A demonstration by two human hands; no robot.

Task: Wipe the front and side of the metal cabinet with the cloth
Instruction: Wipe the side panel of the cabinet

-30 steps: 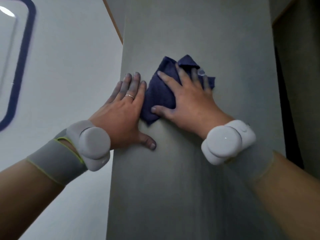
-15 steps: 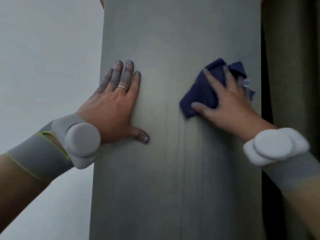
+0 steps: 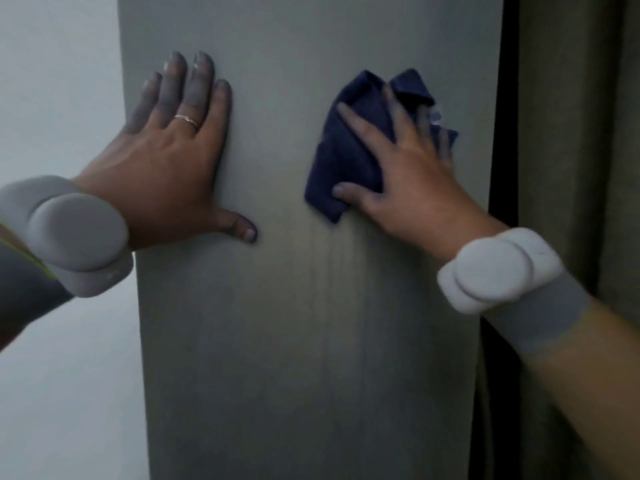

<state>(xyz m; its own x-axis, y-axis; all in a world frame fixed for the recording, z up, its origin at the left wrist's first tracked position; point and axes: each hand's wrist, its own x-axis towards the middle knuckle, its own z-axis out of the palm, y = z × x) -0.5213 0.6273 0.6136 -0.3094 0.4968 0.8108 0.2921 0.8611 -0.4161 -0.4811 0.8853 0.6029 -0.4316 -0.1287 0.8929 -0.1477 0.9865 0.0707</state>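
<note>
Cloth [image 3: 349,157] partly hidden under right hand [image 3: 412,174]; fingertips [image 3: 445,147] blurred. Cabinet [image 3: 311,323] cropped top and bottom. Both forearms cut off by frame edges.

matt grey metal cabinet [image 3: 294,306], soft navy cloth [image 3: 349,150]

The grey metal cabinet [image 3: 304,323] face bears a crumpled dark blue cloth [image 3: 349,157], pressed flat under the right hand [image 3: 408,174] near the cabinet's right edge, and the left hand [image 3: 169,171], spread flat well apart from it at the left edge.
</note>
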